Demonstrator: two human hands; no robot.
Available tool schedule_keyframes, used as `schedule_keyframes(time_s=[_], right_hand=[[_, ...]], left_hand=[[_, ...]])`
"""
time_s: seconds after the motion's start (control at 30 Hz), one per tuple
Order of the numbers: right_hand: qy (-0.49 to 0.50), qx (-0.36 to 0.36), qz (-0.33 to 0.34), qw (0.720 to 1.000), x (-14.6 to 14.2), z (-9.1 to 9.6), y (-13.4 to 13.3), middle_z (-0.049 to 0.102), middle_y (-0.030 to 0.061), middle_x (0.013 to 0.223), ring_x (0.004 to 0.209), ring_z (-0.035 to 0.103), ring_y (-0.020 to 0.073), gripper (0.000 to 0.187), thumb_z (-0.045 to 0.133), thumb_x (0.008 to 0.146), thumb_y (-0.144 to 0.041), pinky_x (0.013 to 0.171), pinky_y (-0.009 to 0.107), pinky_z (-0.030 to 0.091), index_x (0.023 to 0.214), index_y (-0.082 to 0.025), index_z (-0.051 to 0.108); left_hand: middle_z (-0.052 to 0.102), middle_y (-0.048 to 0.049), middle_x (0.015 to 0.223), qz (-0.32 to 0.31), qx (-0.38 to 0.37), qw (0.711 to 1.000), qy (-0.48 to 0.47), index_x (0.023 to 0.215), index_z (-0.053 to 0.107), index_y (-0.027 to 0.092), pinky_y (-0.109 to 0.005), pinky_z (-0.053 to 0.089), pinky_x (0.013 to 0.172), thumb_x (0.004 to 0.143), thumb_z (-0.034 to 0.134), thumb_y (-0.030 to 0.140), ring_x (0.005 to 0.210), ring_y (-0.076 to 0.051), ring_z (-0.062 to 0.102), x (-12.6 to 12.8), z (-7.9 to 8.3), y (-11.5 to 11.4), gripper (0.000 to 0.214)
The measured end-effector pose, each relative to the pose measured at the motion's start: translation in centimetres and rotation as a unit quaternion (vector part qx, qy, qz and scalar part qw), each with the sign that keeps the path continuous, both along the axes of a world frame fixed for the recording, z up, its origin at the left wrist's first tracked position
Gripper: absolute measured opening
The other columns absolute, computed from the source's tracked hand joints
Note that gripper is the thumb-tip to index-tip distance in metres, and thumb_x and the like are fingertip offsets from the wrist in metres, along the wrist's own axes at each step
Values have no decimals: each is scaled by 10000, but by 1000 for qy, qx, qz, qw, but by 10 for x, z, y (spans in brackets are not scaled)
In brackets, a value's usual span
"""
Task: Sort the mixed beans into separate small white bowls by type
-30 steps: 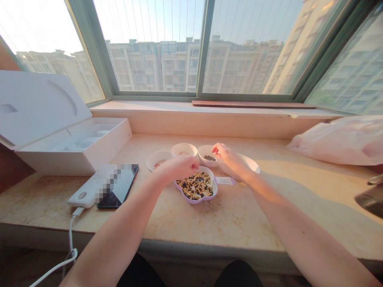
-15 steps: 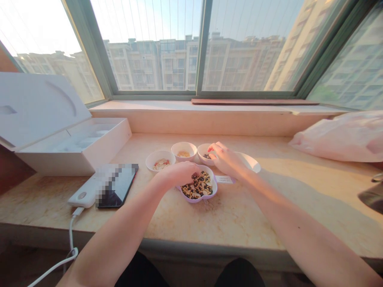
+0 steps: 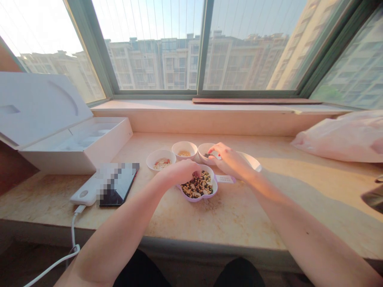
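Note:
A lilac-rimmed white bowl (image 3: 195, 199) with a short handle holds mixed black, yellow and pale beans and seeds (image 3: 200, 185). My left hand (image 3: 186, 171) reaches into its far left side, fingers bent together among the beans; what they pinch is too small to make out. Over a small white bowl (image 3: 201, 146) with dark beans at its bottom, my right hand (image 3: 229, 157) is curved, thumb and forefinger slightly apart, nothing visible between them. Beside it stand a bowl (image 3: 184, 144) of yellowish grains and a bowl (image 3: 149, 160) of pale and reddish pieces. Behind my right wrist, another white bowl (image 3: 253, 161) is partly hidden.
At left are an open white box (image 3: 107, 139), a phone (image 3: 119, 187) and a white power bank (image 3: 85, 193) with a cable (image 3: 73, 231) hanging over the counter's edge. A plastic bag (image 3: 344, 137) lies at right, with a dark object (image 3: 374, 197) nearer.
The whole view has shifted slightly. My left hand stays in the mixed beans with small finger movement; my right hand remains over the dark beans, its fingers a little lower.

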State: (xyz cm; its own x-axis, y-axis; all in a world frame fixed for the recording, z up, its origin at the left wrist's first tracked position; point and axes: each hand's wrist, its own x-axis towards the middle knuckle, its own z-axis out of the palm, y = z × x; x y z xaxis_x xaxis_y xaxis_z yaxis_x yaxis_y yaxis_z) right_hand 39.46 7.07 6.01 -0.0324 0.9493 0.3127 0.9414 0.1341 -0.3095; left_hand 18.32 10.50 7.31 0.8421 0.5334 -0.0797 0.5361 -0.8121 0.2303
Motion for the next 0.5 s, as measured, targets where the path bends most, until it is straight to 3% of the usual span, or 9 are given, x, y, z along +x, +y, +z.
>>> schedule_keyframes(time_s=[0.4, 0.5], right_hand=[[-1, 13, 31, 999, 4, -10, 6, 684, 86, 1143, 900, 651, 225, 222, 554, 921, -346, 801, 350, 500, 1047, -229, 694], [-1, 17, 24, 1000, 4, -10, 6, 692, 87, 1117, 890, 649, 223, 229, 562, 917, -352, 803, 345, 501, 1053, -228, 699]], left_hand=[[678, -24, 738, -9, -8, 1000, -12, 709, 677, 191, -295, 376, 642, 804, 465, 81, 686, -164, 579, 0, 2, -2, 256], [686, -18, 738, 19, -7, 999, -39, 720, 694, 196, -287, 382, 635, 810, 501, 104, 686, -159, 587, 0, 0, -2, 232]])
